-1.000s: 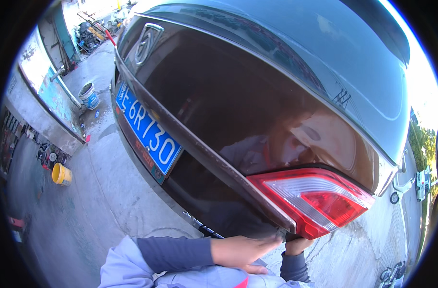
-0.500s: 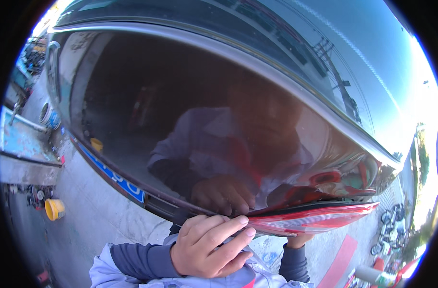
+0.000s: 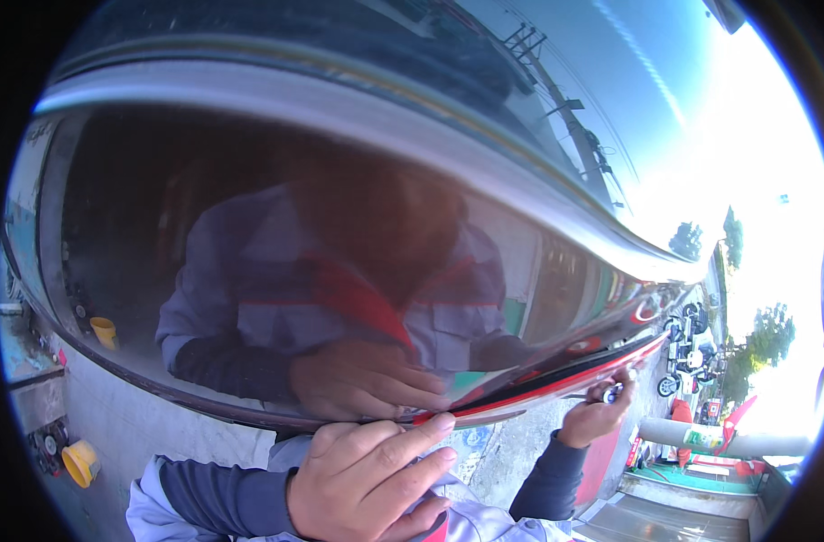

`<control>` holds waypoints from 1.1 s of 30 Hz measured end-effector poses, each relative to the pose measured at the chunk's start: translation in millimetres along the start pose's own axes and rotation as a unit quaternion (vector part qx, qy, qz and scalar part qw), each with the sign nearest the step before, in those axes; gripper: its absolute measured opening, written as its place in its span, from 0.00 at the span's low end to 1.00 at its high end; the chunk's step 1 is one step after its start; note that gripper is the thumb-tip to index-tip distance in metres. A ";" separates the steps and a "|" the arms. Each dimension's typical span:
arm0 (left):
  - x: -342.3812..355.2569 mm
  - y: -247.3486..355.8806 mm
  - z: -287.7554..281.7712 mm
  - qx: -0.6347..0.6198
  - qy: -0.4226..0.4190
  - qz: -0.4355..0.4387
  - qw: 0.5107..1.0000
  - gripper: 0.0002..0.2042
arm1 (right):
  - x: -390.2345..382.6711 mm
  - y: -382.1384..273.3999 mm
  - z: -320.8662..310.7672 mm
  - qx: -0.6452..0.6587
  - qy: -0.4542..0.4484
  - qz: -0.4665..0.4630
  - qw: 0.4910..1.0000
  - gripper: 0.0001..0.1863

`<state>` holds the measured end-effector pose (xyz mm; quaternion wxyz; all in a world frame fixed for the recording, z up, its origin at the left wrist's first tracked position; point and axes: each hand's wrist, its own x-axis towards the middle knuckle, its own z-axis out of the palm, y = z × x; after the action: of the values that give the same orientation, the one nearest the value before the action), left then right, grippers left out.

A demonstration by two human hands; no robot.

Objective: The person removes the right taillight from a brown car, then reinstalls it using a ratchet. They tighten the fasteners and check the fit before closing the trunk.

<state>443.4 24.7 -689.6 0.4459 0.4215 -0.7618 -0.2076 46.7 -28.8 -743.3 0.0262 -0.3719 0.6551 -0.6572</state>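
Your left hand (image 3: 367, 479), at 6 o'clock: back of the hand up, wrist coming in from 8, half-open fingers pointing to 1. Fingertips at the lower edge of the glossy dark-brown tailgate panel (image 3: 249, 208), by the inner end of the long red tail lamp (image 3: 538, 391); nothing seen in its grasp, palm side hidden. Your right hand (image 3: 597, 417), at 4 o'clock, rises from a bent wrist just beneath the lamp's outer part, fingers curled closed around a small shiny silver object (image 3: 612, 394); its kind cannot be told. Lamp runs from near centre out toward 3–4 o'clock, seen nearly edge-on.

Panel mirrors your upper body. Grey concrete ground (image 3: 204, 434) beneath. Yellow plastic bucket (image 3: 80, 462) at 8; parked motorcycles (image 3: 689, 348) between 3 and 4; green trees (image 3: 764, 341) near 3.
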 end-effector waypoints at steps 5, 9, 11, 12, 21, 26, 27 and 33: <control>0.4 3.5 1.3 0.021 0.025 0.006 0.999 0.26 | 20.2 -61.7 13.5 0.049 -0.011 -0.064 0.997 0.26; 0.0 12.5 1.7 0.055 0.020 0.007 0.998 0.30 | 15.2 -73.8 33.8 0.062 -0.035 -0.103 0.992 0.26; 1.7 16.8 1.1 0.066 0.005 0.003 0.998 0.32 | 14.3 -75.4 40.9 0.049 -0.022 -0.123 0.991 0.26; 3.4 19.1 2.1 0.070 -0.003 0.008 0.998 0.33 | 14.5 -76.3 43.6 0.048 -0.034 -0.124 0.991 0.25; 23.6 30.7 12.9 -0.019 -0.035 -0.003 0.999 0.32 | 25.0 -83.8 55.9 0.057 -0.081 -0.046 0.994 0.18; 26.5 29.3 10.6 -0.086 -0.031 -0.037 0.995 0.27 | 32.5 -89.1 63.4 0.068 -0.084 -0.012 0.994 0.16; 26.5 29.3 10.8 -0.094 -0.027 -0.040 0.994 0.26 | 34.2 -90.8 64.0 0.079 -0.100 0.006 0.992 0.15; 25.2 27.5 14.8 -0.102 -0.011 -0.041 0.994 0.24 | 41.1 -92.9 68.1 0.168 -0.106 0.072 0.977 0.11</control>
<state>412.0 18.3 -665.4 0.4688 0.4025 -0.7238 -0.3071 94.7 -94.5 -652.0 0.2049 -0.3819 0.5534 -0.7113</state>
